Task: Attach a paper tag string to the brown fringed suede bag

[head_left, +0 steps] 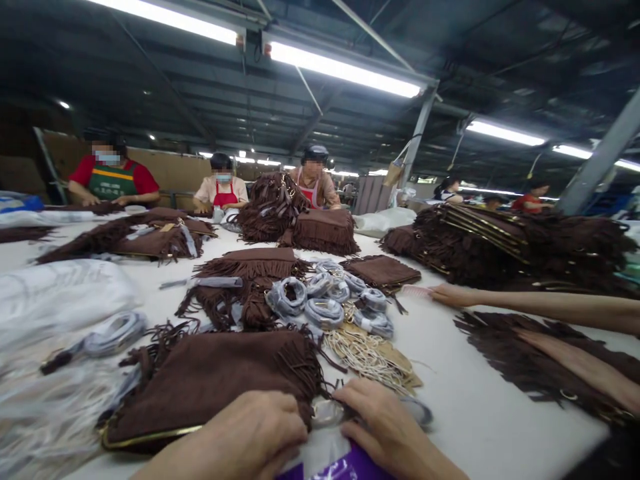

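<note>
At the bottom of the head view, my left hand (260, 427) has curled fingers beside the front corner of a brown fringed bag (215, 373) with a gold-coloured edge. What its fingers close on is hidden. My right hand (377, 417) bends its fingers over a plastic-wrapped strap (327, 412), which shows on both sides of the hand. Below and between my hands is purple-printed clear plastic (345, 467). Beyond my right hand lie tan tags with white strings (373, 353), and behind them several coiled wrapped straps (325, 312).
Clear plastic bags (45, 393) cover the left side of the table. From the right, a co-worker's hand (453, 295) holds a pink comb (417, 291), their other hand on a dark fringed piece (525, 357). Stacked fringed bags (480, 240) stand behind; other people work across the table.
</note>
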A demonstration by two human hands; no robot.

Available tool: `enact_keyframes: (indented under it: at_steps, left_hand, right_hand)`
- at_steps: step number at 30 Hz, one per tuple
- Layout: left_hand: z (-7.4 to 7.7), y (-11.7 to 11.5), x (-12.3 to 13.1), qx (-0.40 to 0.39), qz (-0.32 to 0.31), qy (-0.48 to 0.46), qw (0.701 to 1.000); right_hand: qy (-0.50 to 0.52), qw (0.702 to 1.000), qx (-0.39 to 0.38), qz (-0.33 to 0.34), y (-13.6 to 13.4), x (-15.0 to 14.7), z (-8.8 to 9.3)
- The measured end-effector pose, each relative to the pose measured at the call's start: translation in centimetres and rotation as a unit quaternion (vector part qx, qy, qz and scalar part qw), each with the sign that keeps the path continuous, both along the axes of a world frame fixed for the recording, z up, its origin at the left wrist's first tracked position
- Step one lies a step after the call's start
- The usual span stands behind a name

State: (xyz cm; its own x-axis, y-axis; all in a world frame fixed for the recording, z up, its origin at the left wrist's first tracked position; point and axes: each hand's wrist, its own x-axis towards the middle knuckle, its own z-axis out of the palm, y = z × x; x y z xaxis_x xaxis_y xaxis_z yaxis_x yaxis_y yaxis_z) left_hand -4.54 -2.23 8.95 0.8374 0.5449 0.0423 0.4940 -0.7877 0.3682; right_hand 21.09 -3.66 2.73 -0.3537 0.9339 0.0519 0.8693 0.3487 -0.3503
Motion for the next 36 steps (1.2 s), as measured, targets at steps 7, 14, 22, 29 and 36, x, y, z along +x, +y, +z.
enact_keyframes:
  at_steps: [7,14,22,29,36]
  left_hand:
    - [-3.3,3.7,5.2,0.018,0.000,0.025,1.000]
    - [-6.4,4.9,5.4,-0.045,0.065,-0.070,0.994]
    - [-8.4,5.3,6.2,-0.028,0.106,-0.079,0.991]
    - [-10.1,6.6,5.7,-0.031,0.070,-0.110,0.991]
    - [-10.4,6.9,5.9,-0.048,0.082,-0.118,0.988]
  right_hand:
    - [-0.087,0.992,0.089,-0.008,0.0,-0.4,-2.4]
    - [0.067,0.996,0.055,-0.010,-0.1,2.0,-0.2]
    - [-0.029,0.973,0.109,-0.199,6.4,4.4,2.2]
    - [-0.017,0.972,0.109,-0.206,9.1,4.5,0.7]
    - [0.126,0.972,0.088,-0.177,9.8,5.8,1.6]
